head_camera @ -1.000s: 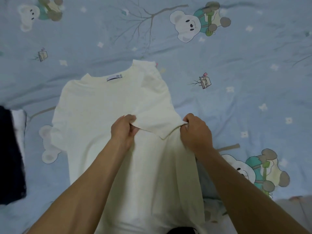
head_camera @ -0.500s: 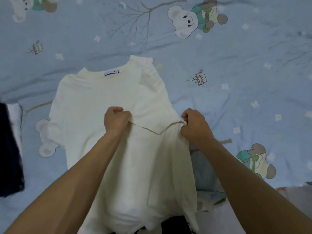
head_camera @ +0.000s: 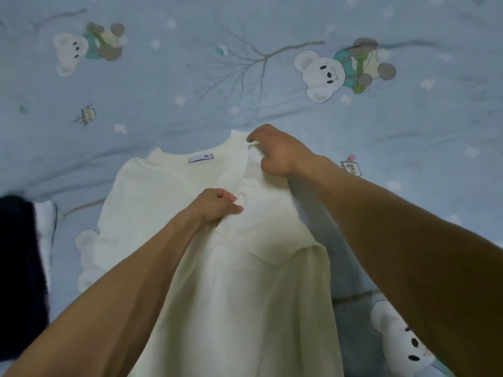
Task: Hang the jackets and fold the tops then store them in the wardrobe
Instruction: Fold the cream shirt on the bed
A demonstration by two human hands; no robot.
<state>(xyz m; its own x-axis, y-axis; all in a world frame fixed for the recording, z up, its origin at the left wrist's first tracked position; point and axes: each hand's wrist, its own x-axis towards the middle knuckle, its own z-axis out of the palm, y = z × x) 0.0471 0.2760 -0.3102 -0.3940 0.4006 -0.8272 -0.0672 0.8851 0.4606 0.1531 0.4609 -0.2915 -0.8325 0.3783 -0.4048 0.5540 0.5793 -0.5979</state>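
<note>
Top (head_camera: 163, 202), cream, looks thin, light & floppy w/ no stiffness. We pinch it w/ right hand (head_camera: 277, 153) at the shoulder fold by the collar, left hand (head_camera: 215, 205) gripping mid-chest cloth; best held at seams/edges.

— What sort of place is this?
— A home bedroom. A bed fills the view, covered by a pale blue bedsheet (head_camera: 408, 131) printed with cartoon bears (head_camera: 324, 74), bare trees and small flowers.
— Anything else?
— A cream top (head_camera: 163, 202) is spread on it, and dark folded clothing (head_camera: 19, 268) sits at the left edge.
</note>
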